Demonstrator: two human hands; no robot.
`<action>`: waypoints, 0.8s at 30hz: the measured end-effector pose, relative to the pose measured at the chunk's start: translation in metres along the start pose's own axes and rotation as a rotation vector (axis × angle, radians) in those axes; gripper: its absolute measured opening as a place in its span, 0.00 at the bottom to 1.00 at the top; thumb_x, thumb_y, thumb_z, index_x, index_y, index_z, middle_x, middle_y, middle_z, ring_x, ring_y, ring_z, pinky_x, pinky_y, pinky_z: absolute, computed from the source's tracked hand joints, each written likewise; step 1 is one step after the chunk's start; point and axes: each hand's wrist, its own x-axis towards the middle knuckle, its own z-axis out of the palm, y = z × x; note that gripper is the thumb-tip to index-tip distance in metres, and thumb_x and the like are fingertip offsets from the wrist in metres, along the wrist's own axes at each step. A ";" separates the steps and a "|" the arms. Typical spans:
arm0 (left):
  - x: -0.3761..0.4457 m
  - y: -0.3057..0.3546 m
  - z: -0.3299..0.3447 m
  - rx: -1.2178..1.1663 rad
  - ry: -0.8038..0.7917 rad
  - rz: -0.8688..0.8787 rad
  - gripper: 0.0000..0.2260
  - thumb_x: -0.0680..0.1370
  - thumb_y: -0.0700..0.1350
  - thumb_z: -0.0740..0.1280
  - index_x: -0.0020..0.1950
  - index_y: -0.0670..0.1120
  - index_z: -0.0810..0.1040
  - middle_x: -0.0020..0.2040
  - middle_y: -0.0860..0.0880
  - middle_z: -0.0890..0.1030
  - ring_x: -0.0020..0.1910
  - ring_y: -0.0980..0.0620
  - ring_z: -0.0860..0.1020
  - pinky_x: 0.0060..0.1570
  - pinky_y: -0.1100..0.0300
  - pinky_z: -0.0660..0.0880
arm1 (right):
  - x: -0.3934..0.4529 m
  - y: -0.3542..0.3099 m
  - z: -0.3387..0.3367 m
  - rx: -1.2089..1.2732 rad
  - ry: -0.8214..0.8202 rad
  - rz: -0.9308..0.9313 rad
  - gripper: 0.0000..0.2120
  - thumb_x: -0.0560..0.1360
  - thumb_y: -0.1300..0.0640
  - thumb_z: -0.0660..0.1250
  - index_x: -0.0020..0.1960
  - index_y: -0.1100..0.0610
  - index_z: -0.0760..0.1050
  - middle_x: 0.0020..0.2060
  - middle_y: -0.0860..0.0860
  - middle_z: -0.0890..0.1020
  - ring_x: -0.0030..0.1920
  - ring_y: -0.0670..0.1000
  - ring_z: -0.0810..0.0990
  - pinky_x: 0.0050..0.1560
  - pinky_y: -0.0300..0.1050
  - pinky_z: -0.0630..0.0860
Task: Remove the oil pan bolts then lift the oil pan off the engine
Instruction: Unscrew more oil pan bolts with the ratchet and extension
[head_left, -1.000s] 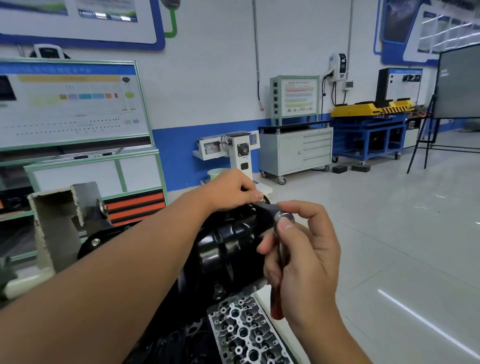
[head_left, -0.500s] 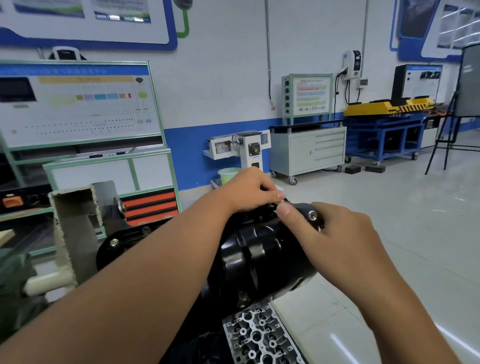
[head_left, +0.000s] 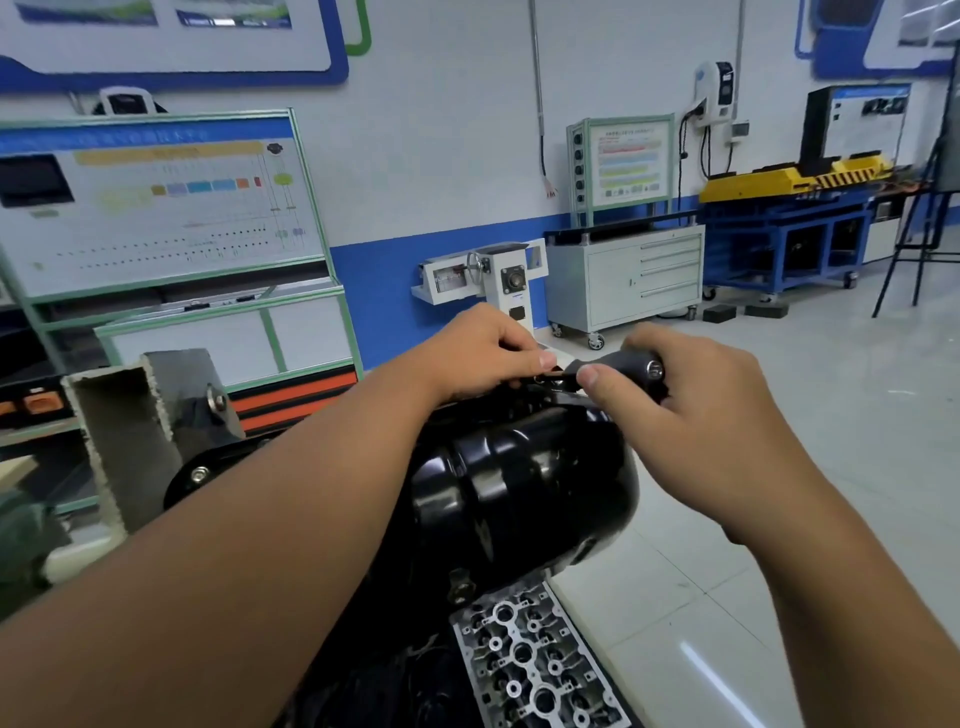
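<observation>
**Black oil pan under both your hands**

Black and glossy, the oil pan (head_left: 519, 488) sits in the middle of your view, on the engine, which hangs in a stand. Going from the left: at 9 o'clock from the pan you see the grey post of the engine stand (head_left: 124, 431), and behind it the training board (head_left: 156, 202) with a green frame.

Your left hand (head_left: 478, 353) reaches across the pan to its far edge, at 12 o'clock. Its fingers are curled and the fingertips pinch something small at the pan flange. I cannot tell if this is a bolt, because the fingers hide it.

Just beside it, at 1 o'clock from the pan, your right hand (head_left: 691, 395) holds a dark tool handle (head_left: 623, 366). The fingers wrap around it and the thumb lies along its side. The end of the handle points toward your left fingertips, and the two hands are almost touching.

At 6 o'clock, below the pan, the silver cylinder head (head_left: 535, 665) shows its round openings.

Far behind, at 1 o'clock, stands a grey tool cabinet (head_left: 628, 280) on wheels, and at 2 o'clock a blue bench (head_left: 779, 244) with yellow equipment on top.
</observation>
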 end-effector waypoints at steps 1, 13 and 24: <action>0.000 0.000 0.001 -0.005 -0.006 -0.001 0.09 0.78 0.51 0.73 0.46 0.48 0.89 0.42 0.43 0.86 0.42 0.46 0.82 0.54 0.41 0.80 | 0.000 0.000 0.000 0.009 -0.001 -0.017 0.16 0.74 0.38 0.65 0.37 0.49 0.74 0.30 0.45 0.78 0.37 0.44 0.75 0.34 0.43 0.64; 0.021 -0.002 -0.019 0.113 0.160 -0.075 0.10 0.81 0.43 0.70 0.43 0.39 0.85 0.30 0.51 0.83 0.23 0.61 0.70 0.28 0.67 0.68 | -0.008 0.018 -0.011 -0.060 0.023 -0.106 0.10 0.69 0.62 0.78 0.43 0.49 0.81 0.35 0.39 0.76 0.47 0.37 0.74 0.42 0.24 0.65; 0.016 -0.018 -0.023 0.035 0.058 -0.271 0.07 0.79 0.44 0.71 0.44 0.43 0.87 0.35 0.51 0.84 0.30 0.52 0.69 0.26 0.61 0.66 | -0.007 0.015 0.016 -0.010 0.112 0.005 0.15 0.80 0.42 0.64 0.64 0.45 0.79 0.39 0.40 0.83 0.46 0.44 0.81 0.50 0.43 0.76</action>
